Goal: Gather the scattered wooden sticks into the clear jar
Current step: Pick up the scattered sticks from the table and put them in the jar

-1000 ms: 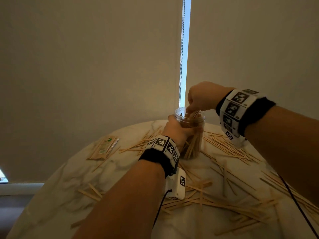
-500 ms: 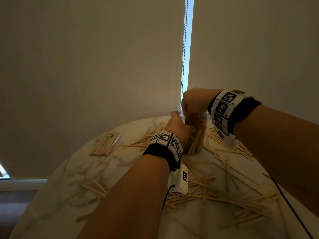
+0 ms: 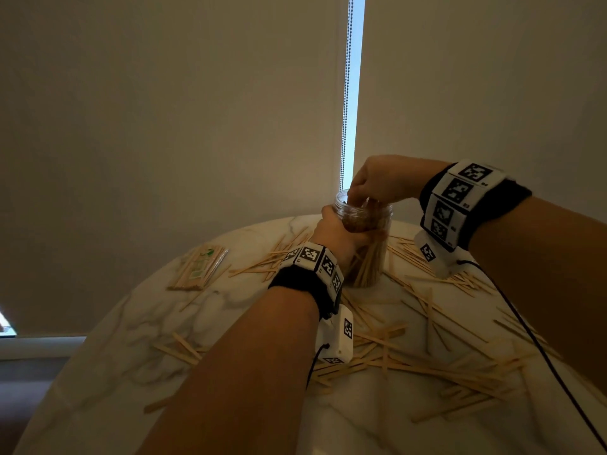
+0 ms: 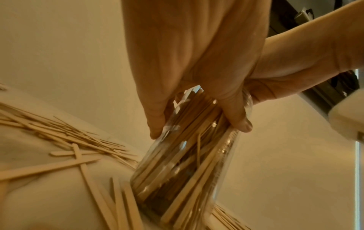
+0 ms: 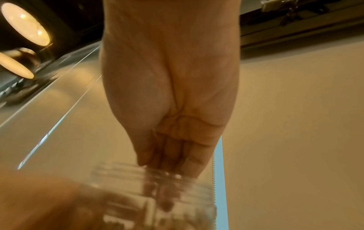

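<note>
Pale tan sticks (image 3: 423, 369), clear jar (image 3: 368, 247) – brown inside, white table (image 3: 108, 366) with grey marble veining, black wristbands (image 3: 305, 287) with black-and-white square markers, beige blinds (image 3: 164, 110) – blue gap between

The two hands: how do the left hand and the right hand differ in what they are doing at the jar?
The left hand grips the clear jar round its side, fingers curled on the wall; the right hand is above the mouth, fingertips pointing down into it. The left hand is lower, near the table; the right hand is higher. Whether the right hand holds sticks cannot be told. Both wear marker wristbands and meet at the jar.
</note>
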The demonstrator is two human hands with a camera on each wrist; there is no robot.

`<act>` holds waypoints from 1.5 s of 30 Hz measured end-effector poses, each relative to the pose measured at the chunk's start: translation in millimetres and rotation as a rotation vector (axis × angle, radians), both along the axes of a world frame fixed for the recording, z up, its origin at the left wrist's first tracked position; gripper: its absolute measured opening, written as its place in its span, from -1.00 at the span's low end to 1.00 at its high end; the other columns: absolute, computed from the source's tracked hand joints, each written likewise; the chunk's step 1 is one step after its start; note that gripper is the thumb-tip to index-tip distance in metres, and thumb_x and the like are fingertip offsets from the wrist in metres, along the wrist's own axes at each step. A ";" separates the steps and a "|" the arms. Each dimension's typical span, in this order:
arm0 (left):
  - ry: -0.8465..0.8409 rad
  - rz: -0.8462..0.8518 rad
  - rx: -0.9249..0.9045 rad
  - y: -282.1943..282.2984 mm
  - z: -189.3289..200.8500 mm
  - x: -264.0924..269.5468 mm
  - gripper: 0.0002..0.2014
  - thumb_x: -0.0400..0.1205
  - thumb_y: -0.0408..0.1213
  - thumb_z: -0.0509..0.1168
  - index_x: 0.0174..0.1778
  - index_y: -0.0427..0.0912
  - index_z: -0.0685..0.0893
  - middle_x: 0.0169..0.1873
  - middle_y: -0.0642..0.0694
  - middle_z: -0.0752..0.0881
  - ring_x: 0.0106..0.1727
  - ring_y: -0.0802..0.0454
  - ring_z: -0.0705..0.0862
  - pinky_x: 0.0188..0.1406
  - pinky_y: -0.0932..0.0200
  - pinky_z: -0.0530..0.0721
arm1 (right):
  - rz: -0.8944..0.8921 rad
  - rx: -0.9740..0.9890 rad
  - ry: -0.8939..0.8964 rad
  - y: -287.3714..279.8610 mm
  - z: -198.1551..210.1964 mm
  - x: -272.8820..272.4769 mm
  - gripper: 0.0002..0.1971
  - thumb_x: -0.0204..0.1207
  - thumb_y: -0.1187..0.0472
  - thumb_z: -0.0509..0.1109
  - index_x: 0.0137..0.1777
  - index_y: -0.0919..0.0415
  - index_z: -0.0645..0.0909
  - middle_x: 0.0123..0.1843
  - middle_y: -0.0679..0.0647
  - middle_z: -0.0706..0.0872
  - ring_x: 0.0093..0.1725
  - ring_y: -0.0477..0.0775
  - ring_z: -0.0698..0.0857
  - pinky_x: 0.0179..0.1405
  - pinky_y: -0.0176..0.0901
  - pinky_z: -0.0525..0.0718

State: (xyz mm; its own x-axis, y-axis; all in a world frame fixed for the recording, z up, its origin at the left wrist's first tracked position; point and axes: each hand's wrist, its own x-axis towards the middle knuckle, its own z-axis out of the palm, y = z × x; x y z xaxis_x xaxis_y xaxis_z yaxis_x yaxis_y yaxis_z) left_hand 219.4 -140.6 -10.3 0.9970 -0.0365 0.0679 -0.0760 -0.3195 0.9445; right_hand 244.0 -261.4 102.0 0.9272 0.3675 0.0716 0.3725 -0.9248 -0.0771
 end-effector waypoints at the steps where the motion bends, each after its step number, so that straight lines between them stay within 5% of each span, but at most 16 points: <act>1: 0.000 -0.003 -0.005 0.2 -0.3 0.8 -0.04 0.37 -0.12 0.68 0.58 -0.13 0.24 0.29 -0.10 0.66 0.26 -0.12 0.70 0.27 -0.12 0.72 | -0.002 -0.025 0.006 1.0 0.1 -1.9 -0.81 0.65 0.24 0.38 0.18 0.13 0.78 0.12 0.01 0.82 0.11 0.04 0.75 0.08 -0.12 0.69; 4: -0.004 0.005 -0.002 0.8 -1.7 1.5 -0.04 0.37 -0.13 0.67 0.59 -0.12 0.25 0.28 -0.10 0.67 0.21 -0.11 0.72 0.25 -0.14 0.74 | -0.003 0.006 0.102 0.1 -0.5 -7.4 -0.63 0.64 0.43 0.22 0.28 0.09 0.72 0.19 -0.04 0.78 0.16 -0.02 0.70 0.02 -0.22 0.64; 8: -0.044 0.025 0.051 -0.1 -0.6 -3.5 -0.10 0.32 0.00 0.67 0.51 -0.13 0.39 0.16 -0.03 0.71 0.15 -0.05 0.74 0.21 -0.06 0.75 | 0.018 0.187 -0.011 -7.7 0.1 -25.2 -0.71 0.69 0.28 0.21 0.22 0.10 0.75 0.17 -0.04 0.75 0.14 -0.01 0.67 0.05 -0.19 0.57; 10: -0.053 0.042 0.131 0.9 0.6 -10.1 0.07 0.15 0.27 0.62 0.53 -0.13 0.42 0.20 -0.04 0.74 0.20 -0.05 0.73 0.27 -0.08 0.72 | 0.001 0.299 -0.113 -16.6 1.6 -42.2 -0.76 0.71 0.22 0.25 0.18 0.14 0.75 0.06 -0.07 0.72 0.09 -0.04 0.65 -0.05 -0.25 0.51; 12: -0.022 0.045 0.272 4.8 2.9 -20.4 0.27 0.13 0.41 0.57 0.66 -0.20 0.24 0.38 -0.08 0.65 0.34 -0.10 0.65 0.39 -0.08 0.62 | -0.022 0.359 -0.165 -28.6 0.0 -61.7 -0.78 0.70 0.15 0.28 0.18 0.15 0.74 0.01 -0.08 0.70 0.06 -0.03 0.65 -0.02 -0.20 0.51; 14: 0.012 0.042 0.463 13.3 7.7 -34.4 0.21 0.29 0.43 0.50 0.67 -0.27 0.21 0.49 -0.16 0.55 0.44 -0.15 0.57 0.41 -0.02 0.55 | -0.047 0.343 -0.132 -41.9 -5.9 -85.3 -0.80 0.70 0.11 0.31 0.15 0.15 0.71 -0.02 -0.06 0.71 0.01 -0.03 0.64 -0.01 -0.13 0.52; 18: 0.087 -0.057 0.750 43.6 19.9 -72.5 -0.14 0.53 0.29 0.40 0.58 -0.27 0.48 0.52 -0.19 0.55 0.49 -0.14 0.54 0.41 0.06 0.45 | -0.140 0.259 0.038 -76.8 -30.8 -133.6 -0.81 0.66 0.01 0.39 0.11 0.10 0.69 -0.02 -0.03 0.73 -0.12 -0.10 0.64 -0.01 -0.10 0.58; 20: 0.110 -0.130 0.843 64.3 20.0 -95.2 -0.22 0.52 0.29 0.40 0.51 -0.20 0.59 0.47 -0.12 0.61 0.45 -0.08 0.56 0.43 0.07 0.43 | -0.201 0.170 0.150 -95.4 -48.7 -153.1 -0.66 0.58 -0.09 0.47 0.23 0.09 0.68 0.17 0.05 0.74 0.04 0.01 0.68 0.13 -0.03 0.64; 23: 0.202 -0.261 1.021 92.5 11.5 -131.4 -0.13 0.43 0.39 0.41 0.56 -0.10 0.53 0.49 -0.06 0.59 0.47 -0.06 0.53 0.54 -0.03 0.41 | -0.320 -0.051 0.383 -118.5 -75.9 -177.0 -0.10 0.24 -0.31 0.63 0.55 0.03 0.46 0.51 0.10 0.56 0.42 0.16 0.57 0.44 0.11 0.54; 26: 0.243 -0.303 1.190 108.7 -3.4 -159.3 -0.08 0.41 0.40 0.43 0.63 -0.01 0.43 0.51 -0.02 0.54 0.46 -0.07 0.54 0.46 0.03 0.45 | -0.445 -0.273 0.559 -130.2 -94.7 -193.7 0.21 -0.15 -0.43 0.68 0.55 0.03 0.44 0.47 0.11 0.58 0.38 0.19 0.59 0.41 0.14 0.59; 29: 0.115 -0.295 1.200 107.4 -15.3 -172.0 -0.28 0.51 0.24 0.45 0.54 -0.05 0.57 0.43 -0.09 0.62 0.37 -0.08 0.59 0.30 0.12 0.51 | -0.435 -0.295 0.518 -128.0 -105.9 -192.8 -0.06 -0.24 -0.49 0.55 0.13 0.07 0.70 0.06 0.03 0.77 0.05 0.08 0.73 0.17 0.06 0.74; 33: 0.042 -0.241 1.136 90.0 -20.7 -175.5 -0.51 0.61 0.03 0.45 0.41 -0.09 0.70 0.30 -0.10 0.70 0.28 -0.06 0.65 0.23 0.15 0.57 | -0.327 -0.239 0.415 -100.2 -111.9 -196.3 -0.57 0.29 -0.30 0.55 -0.24 0.10 0.70 -0.26 -0.01 0.74 -0.20 0.02 0.70 -0.11 -0.08 0.70; 35: 0.006 -0.218 1.124 79.2 -24.6 -174.5 -0.60 0.63 -0.04 0.45 0.34 -0.14 0.74 0.23 -0.12 0.75 0.21 -0.07 0.69 0.19 0.14 0.62 | -0.271 -0.224 0.384 -83.2 -113.6 -198.9 -0.61 0.40 -0.23 0.53 -0.17 0.13 0.69 -0.24 0.01 0.74 -0.21 0.02 0.67 -0.18 -0.10 0.64; 39: -0.048 -0.213 1.145 61.6 -30.8 -172.3 -0.72 0.65 -0.15 0.42 0.22 -0.19 0.77 0.14 -0.15 0.76 0.16 -0.12 0.71 0.20 0.07 0.67 | -0.125 -0.231 0.268 -55.6 -116.5 -201.3 -0.46 0.48 -0.14 0.51 0.38 0.06 0.53 0.28 0.09 0.58 0.18 0.15 0.64 0.19 0.01 0.67; 45: -0.005 -0.263 1.173 54.1 -37.1 -167.7 -0.72 0.73 -0.25 0.27 0.35 -0.19 0.57 0.26 -0.22 0.66 0.23 -0.19 0.66 0.23 0.00 0.65 | -0.005 -0.252 0.254 -45.4 -120.8 -201.6 -0.70 0.59 0.00 0.42 0.23 0.13 0.61 0.12 0.11 0.71 0.08 0.14 0.65 0.08 -0.02 0.67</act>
